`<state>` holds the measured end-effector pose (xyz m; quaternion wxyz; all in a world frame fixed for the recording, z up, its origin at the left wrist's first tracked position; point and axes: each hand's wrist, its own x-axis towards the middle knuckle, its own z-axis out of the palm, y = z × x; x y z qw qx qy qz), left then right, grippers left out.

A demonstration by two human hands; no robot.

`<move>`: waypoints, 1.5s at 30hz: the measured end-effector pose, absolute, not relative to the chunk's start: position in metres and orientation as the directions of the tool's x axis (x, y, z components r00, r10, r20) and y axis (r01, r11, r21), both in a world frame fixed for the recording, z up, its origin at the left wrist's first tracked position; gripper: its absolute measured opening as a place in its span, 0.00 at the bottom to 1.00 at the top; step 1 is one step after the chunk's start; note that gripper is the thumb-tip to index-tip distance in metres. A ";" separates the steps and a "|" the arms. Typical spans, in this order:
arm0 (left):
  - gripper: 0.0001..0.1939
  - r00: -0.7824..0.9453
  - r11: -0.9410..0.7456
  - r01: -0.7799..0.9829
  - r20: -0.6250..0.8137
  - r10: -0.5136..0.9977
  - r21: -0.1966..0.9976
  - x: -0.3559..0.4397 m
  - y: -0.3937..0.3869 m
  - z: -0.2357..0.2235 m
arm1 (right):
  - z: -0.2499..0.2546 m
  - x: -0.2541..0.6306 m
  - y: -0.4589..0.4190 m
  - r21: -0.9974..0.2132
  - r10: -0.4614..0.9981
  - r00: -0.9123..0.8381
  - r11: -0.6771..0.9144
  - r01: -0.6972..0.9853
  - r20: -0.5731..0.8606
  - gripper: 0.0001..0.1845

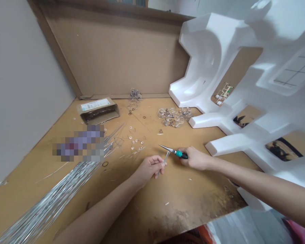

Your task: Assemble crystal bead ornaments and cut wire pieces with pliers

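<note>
My right hand (194,158) is closed around needle-nose pliers (178,153) with green and black handles. Their long tapered tip points left, over the wooden table (142,210). My left hand (152,166) pinches a thin silvery wire piece (167,155), which stands up from the fingers close beside the pliers' jaws. Whether the jaws touch it I cannot tell. Just beyond my left hand lie small clear beads (133,142) and thin loose wires (136,153).
A long bundle of silvery wires (66,191) stretches across the left. Behind it sits an open cardboard box (99,112). Bent wire pieces (170,117) and a tangled wire heap (135,94) lie farther back. White moulded foam (223,149) stands along the right; a cardboard panel (122,51) closes the back.
</note>
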<state>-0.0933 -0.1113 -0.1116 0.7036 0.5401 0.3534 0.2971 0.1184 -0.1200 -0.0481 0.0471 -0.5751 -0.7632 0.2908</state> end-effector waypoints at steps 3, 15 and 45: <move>0.12 0.564 0.230 -0.008 -0.186 0.805 0.973 -0.092 -0.112 -0.113 | -0.054 0.119 -0.124 -0.460 0.916 -0.320 0.181 0.869 -0.243 0.06; 0.14 0.557 0.196 0.048 -0.189 0.809 0.979 -0.090 -0.116 -0.106 | -0.052 0.116 -0.130 -0.462 0.926 -0.300 0.169 0.871 -0.228 0.13; 0.15 0.555 -0.207 0.210 0.058 0.830 0.955 -0.092 -0.123 -0.112 | -0.057 0.099 -0.130 -0.321 0.940 -0.291 0.224 0.920 -0.180 0.12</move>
